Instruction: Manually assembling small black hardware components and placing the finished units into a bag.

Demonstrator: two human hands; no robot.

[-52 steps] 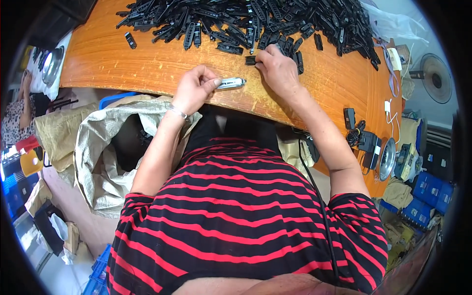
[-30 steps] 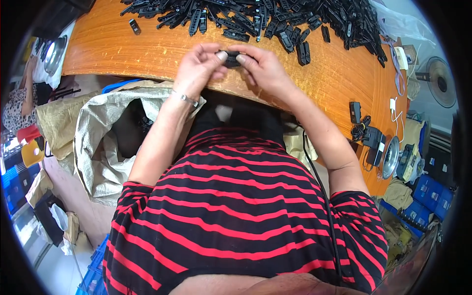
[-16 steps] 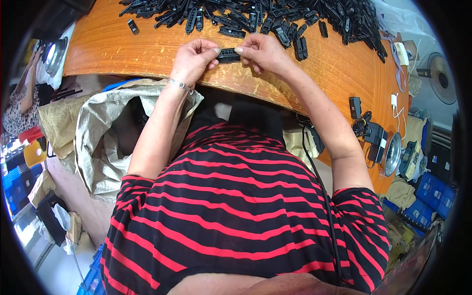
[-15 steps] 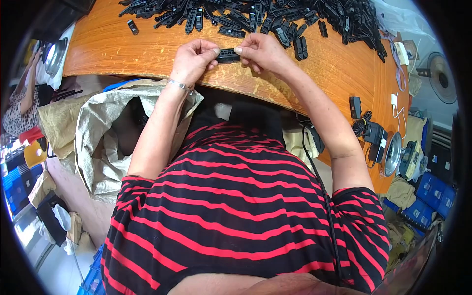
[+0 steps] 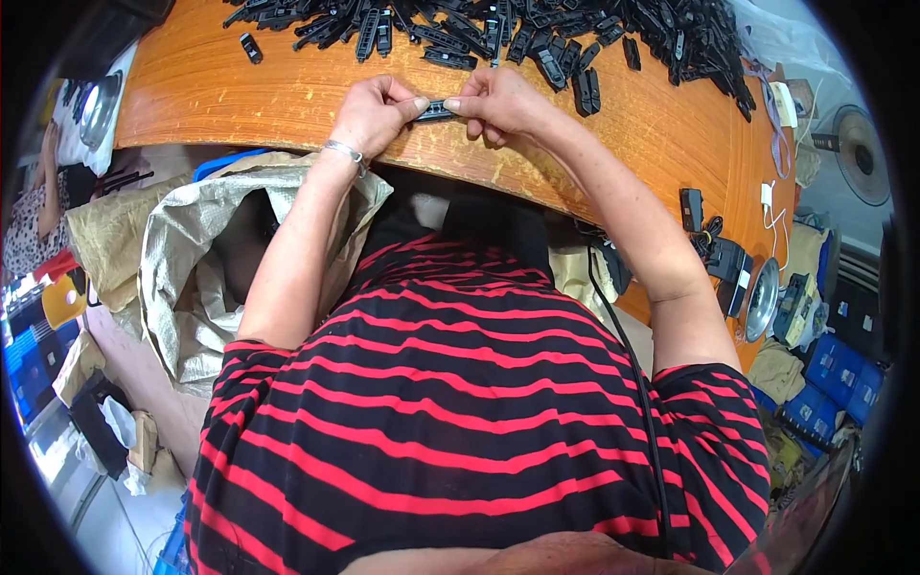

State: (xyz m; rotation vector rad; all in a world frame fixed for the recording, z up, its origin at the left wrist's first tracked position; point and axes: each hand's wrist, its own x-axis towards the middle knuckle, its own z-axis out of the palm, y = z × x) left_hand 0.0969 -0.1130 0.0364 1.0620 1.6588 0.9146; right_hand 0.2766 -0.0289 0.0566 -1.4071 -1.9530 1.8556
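The tabletop (image 5: 240,103) is glossy, scuffed wood; the black part (image 5: 436,110) looks plastic, the sack (image 5: 180,222) at left crinkled woven plastic, the dish (image 5: 763,299) at right shiny metal

no readable text, numbers, or signs

Worktop (image 5: 240,101): brightly and evenly lit; front edge bowed by the lens.
Held black part (image 5: 436,111): small in frame, fine detail hard to read.
Black pile (image 5: 671,43): dark tones, pieces merging.
Bracelet (image 5: 343,149): bright glint.
Steel bowl (image 5: 763,299): strong highlights.
Sack (image 5: 177,230): pale folds, deeply shadowed mouth.
Fan (image 5: 861,158): soft, stretched.
Lower left: washed-out glare.
Frame edge: black vignette, bluish fringe.
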